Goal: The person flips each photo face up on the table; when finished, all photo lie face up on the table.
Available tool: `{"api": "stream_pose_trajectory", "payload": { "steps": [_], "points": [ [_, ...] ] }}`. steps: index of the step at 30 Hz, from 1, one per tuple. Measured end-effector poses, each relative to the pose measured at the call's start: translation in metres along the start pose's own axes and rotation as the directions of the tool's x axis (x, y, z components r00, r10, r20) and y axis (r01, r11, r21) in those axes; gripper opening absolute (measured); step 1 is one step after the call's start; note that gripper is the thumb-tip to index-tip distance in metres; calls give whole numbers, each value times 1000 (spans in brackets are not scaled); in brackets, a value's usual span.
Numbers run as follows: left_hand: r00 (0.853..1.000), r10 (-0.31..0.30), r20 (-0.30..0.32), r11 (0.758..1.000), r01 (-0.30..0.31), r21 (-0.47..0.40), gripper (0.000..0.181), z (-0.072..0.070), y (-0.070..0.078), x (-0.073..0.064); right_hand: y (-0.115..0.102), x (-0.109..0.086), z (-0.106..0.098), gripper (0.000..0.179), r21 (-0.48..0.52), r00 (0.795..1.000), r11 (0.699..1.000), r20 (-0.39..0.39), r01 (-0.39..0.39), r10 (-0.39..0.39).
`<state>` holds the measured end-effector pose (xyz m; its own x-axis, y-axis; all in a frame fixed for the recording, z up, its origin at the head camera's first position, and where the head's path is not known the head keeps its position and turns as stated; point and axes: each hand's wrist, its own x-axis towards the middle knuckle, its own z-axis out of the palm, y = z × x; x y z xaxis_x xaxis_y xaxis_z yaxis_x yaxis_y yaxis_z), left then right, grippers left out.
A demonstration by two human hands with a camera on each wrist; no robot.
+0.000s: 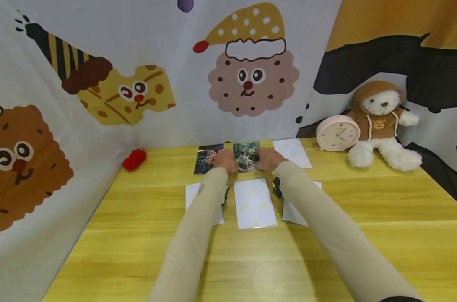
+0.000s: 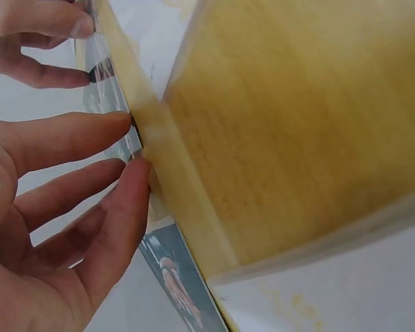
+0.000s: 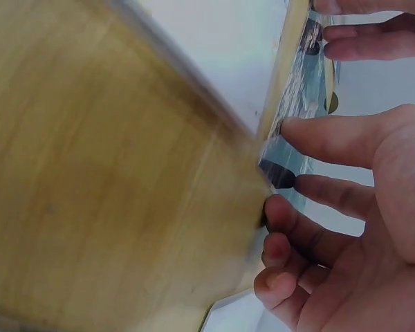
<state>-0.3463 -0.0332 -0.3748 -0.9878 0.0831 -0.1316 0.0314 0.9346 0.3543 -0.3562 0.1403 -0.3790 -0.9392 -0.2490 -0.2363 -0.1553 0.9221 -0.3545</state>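
Observation:
A glossy green picture card (image 1: 246, 156) lies in the middle of the back row. My left hand (image 1: 225, 160) pinches its left edge between thumb and forefinger. At the card's right edge, my right hand (image 1: 270, 158) holds it with thumb (image 3: 325, 138) and forefinger, the other fingers curled. To the left lies a darker picture card (image 1: 203, 160), partly covered by my left hand. A white card (image 1: 292, 152) lies right of the green one. In front are a white card (image 1: 255, 203) in the middle and two more, partly hidden by my forearms.
A red fuzzy object (image 1: 134, 160) lies at the table's back left. A pink round clock (image 1: 338, 133) and a white plush bear (image 1: 381, 121) in a brown hoodie stand at the back right. A cartoon-printed cloth (image 1: 190, 92) hangs behind the wooden table (image 1: 138, 251).

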Motion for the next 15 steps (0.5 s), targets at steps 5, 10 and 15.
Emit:
{"api": "stream_pose_trajectory", "payload": {
  "steps": [5,10,15],
  "points": [
    [1000,22,5,999,-22,37,32,0,3,-2,-3,-1,0,63,-5,1000,1000,12,-12,12],
    [999,47,-3,997,-47,59,12,1,5,-4,0,-1,1,64,-12,1000,1000,4,-27,27],
    [999,29,23,999,-29,-17,21,1,-2,-1,5,1,5,65,28,1000,1000,-4,-4,4]
  ]
}}
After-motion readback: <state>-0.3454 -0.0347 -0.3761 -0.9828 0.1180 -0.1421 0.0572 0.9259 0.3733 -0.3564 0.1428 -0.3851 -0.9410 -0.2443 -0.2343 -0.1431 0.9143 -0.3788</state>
